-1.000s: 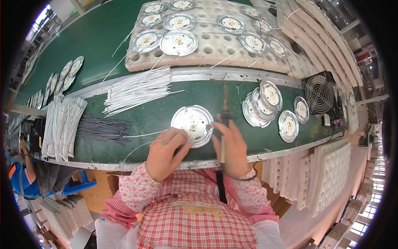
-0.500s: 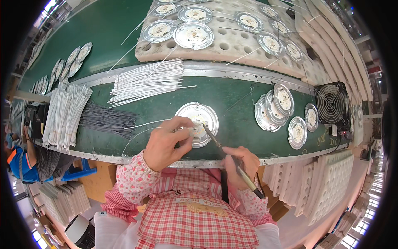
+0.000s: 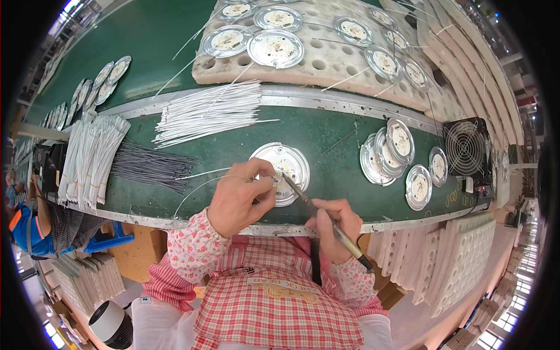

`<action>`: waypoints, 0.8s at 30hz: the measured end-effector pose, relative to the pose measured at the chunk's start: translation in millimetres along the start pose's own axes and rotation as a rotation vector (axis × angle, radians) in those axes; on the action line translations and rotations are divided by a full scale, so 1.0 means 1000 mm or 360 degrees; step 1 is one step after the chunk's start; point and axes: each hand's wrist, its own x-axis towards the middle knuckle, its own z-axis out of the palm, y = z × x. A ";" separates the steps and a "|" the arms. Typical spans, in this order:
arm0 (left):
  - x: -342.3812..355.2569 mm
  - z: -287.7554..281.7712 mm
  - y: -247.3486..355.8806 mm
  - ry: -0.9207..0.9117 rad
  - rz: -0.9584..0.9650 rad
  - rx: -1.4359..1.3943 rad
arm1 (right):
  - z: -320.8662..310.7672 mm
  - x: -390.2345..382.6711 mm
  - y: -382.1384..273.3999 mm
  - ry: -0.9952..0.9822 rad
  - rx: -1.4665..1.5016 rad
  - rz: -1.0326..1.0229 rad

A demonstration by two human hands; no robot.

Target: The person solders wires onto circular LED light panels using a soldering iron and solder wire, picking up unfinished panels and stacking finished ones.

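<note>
Green workbench (image 3: 175,35) runs wide beyond both hands, a metal rail crossing it. Left hand (image 3: 240,198) is pinched on a thin white wire at the near edge of a round silver disc (image 3: 282,172), just ahead of the fingers. Right hand (image 3: 333,224) is wrapped around a soldering iron (image 3: 326,221), tip on the disc beside the left fingertips. Risk here: that hot tip sits very close to the fingers, and a slip could burn them or pull the wire off. Left of the hands lie bundles of white wires (image 3: 210,111); right, stacked discs (image 3: 388,151) and a small black fan (image 3: 466,149).
</note>
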 end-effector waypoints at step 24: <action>0.022 0.001 -0.012 -0.0110 -0.0080 -0.0039 | 0.012 -0.015 0.003 0.0156 -0.0244 -0.0201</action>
